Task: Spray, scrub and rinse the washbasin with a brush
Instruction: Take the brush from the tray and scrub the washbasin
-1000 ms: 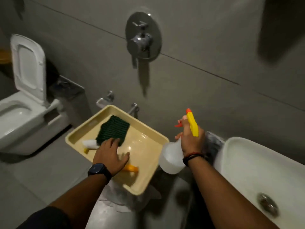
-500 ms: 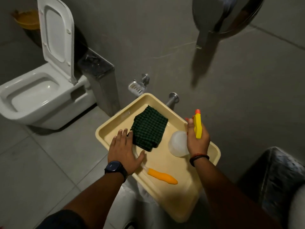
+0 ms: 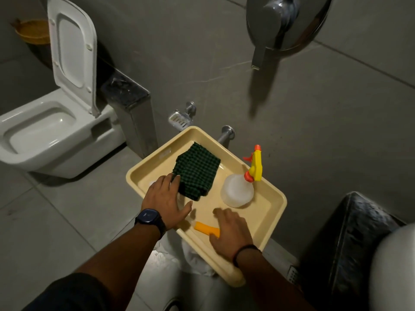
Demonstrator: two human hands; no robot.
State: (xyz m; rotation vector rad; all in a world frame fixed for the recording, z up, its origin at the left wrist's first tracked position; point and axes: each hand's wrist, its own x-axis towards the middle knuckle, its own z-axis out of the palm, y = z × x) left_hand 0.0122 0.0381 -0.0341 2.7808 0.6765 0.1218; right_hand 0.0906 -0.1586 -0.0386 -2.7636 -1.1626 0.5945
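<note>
Over cream tray (image 3: 272,194): left hand (image 3: 166,198) flat, released, touching green cloth (image 3: 196,171); right hand (image 3: 231,232) released over orange brush handle (image 3: 205,227); spray bottle (image 3: 238,189) standing free.

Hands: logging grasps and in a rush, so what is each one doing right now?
Left hand: open, flat in the tray beside the green cloth, holding nothing.
Right hand: open over the orange brush handle, not gripping it.

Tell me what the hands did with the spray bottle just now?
The right hand carried the spray bottle from beside the washbasin over to the yellow tray, stood it there and let go. That hand then dropped onto the brush's orange handle. The left hand slid along the tray towards the green cloth. The cloth and brush stayed in the tray.
</note>
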